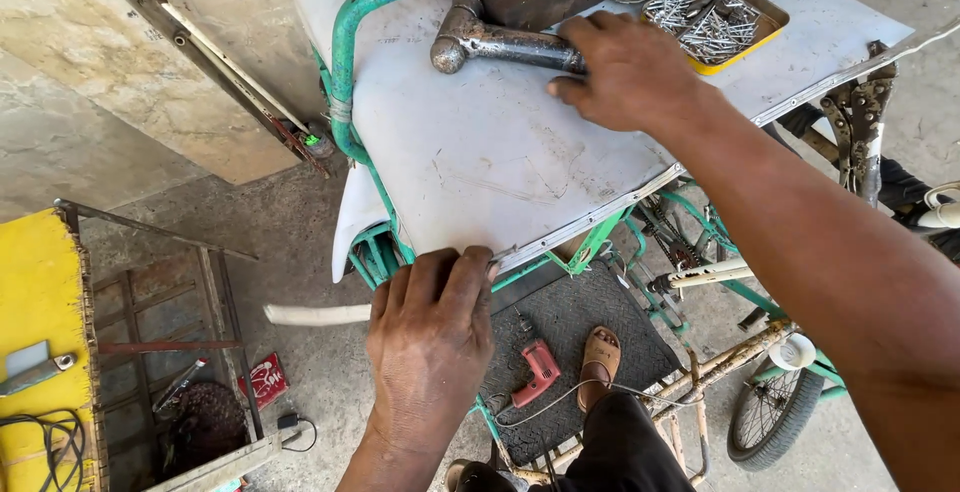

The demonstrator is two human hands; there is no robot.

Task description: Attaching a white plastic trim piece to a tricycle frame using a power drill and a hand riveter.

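- Right hand [628,70] grips your hammer [500,44] at the far side of the metal sheet [480,152].
- Left hand [430,337] presses flat on the sheet's near edge — a glancing blow could hit those fingers.

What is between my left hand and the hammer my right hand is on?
Nothing visible. Only bare white sheet metal lies between the left hand, pressing its near edge, and the hammer under the right hand.
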